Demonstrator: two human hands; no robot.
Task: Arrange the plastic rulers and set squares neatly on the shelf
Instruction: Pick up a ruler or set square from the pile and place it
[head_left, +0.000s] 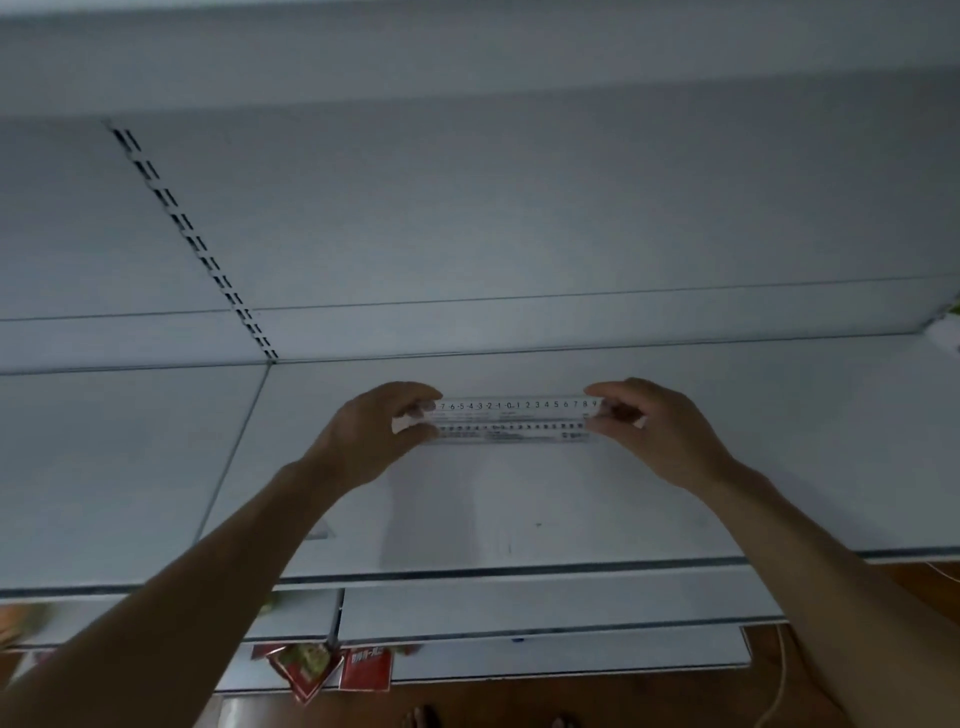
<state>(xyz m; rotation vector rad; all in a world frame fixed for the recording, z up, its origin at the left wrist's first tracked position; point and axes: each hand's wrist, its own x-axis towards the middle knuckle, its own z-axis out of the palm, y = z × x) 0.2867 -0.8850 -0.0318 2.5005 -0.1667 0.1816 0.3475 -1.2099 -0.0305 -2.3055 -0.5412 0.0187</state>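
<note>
1. Grip: pinching the clear rulers (511, 421) at both ends, with the fingers (415, 395) and thumb of the left hand (374, 436) curled round the left end and those of the right hand (654, 431) curled round the right end.
2. Holding them flat or nearly so, low over the white shelf (779, 467), toward its back and well clear of its front edge, long side running roughly parallel to the back panel (519, 208); not being able to tell whether touching the shelf or hovering just above it.
3. Reading two printed scales, one behind the other, so probably handling two rulers edge to edge or overlapped; not being able to tell which.
4. Judging the step as squaring up and setting down; seeing no set squares anywhere, so likely standing early in the task.
5. Risking a skew by letting go of one end before the other, or by nudging the slick plastic while drawing the fingers away.
6. Risking a bow or a sudden spring apart by squeezing inward from the ends.
7. Risking a misjudged line, with clear plastic barely showing against the pale shelf in dim light.
</note>
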